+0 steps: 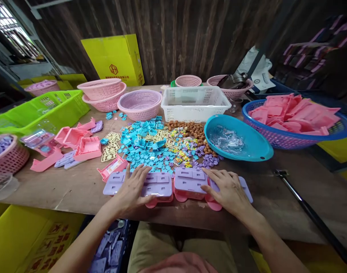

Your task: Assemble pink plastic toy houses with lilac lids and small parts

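Two rows of toy cases with lilac plates on top and pink plastic beneath lie along the front edge of the table. My left hand (133, 185) rests flat with spread fingers on the left lilac-and-pink case (159, 184). Over on the right, my right hand (227, 189) lies across more such pieces, thumb and fingers apart, beside a lilac-and-pink case (190, 182). Pink rounded tabs (215, 204) stick out below the cases. Just behind my hands spreads a heap of small turquoise parts (142, 151), with purple round pieces (209, 161) near my right fingers.
Pink trays (88, 148) lie left. A turquoise bowl (256, 146) holds clear parts; a blue basket (341, 131) holds pink panels. A black-handled hammer (313, 212) lies right. Behind stand a white basket (196, 113), pink baskets (139, 104) and a green crate (59, 117).
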`<control>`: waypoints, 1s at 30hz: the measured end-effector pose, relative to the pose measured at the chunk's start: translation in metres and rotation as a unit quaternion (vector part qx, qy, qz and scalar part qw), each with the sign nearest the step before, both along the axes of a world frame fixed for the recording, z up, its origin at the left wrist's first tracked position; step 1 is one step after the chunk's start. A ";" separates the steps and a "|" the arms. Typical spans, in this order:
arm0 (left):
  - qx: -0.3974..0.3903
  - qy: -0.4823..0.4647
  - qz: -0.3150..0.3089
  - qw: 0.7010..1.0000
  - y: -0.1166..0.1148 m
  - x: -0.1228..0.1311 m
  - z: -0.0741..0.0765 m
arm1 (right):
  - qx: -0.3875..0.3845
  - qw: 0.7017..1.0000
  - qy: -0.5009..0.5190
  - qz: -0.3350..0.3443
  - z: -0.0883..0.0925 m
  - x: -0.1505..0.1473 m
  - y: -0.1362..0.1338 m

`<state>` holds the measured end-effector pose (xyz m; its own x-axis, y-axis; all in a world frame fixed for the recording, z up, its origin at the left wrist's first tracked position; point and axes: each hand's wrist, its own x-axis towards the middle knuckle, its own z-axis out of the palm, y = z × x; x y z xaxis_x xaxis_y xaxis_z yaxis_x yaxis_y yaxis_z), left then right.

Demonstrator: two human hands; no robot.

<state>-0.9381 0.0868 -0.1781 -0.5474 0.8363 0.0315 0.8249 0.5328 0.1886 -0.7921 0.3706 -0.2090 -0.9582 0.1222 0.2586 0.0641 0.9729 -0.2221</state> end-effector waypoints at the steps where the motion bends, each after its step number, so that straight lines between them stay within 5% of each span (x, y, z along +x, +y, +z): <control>1: 0.004 0.007 -0.008 1.000 0.009 0.003 0.000 | -0.005 1.000 -0.007 -0.002 0.001 0.000 0.000; 7: -0.004 0.027 -0.103 0.994 0.085 0.032 -0.007 | -0.070 0.997 -0.026 0.019 0.007 -0.008 0.017; 10: -0.012 0.045 -0.110 0.993 0.103 0.042 -0.014 | -0.092 0.995 -0.027 0.030 0.017 -0.027 0.036; 16: -0.025 0.035 -0.105 0.993 0.094 0.047 -0.012 | 0.002 0.968 -0.240 0.073 0.032 -0.087 0.049; 21: -0.017 0.025 -0.115 0.993 0.089 0.046 -0.008 | 0.066 0.953 -0.287 0.070 0.022 -0.129 0.039; 30: -0.026 0.008 -0.117 0.993 0.090 0.044 -0.007 | 0.100 0.937 -0.306 0.135 -0.004 -0.140 0.047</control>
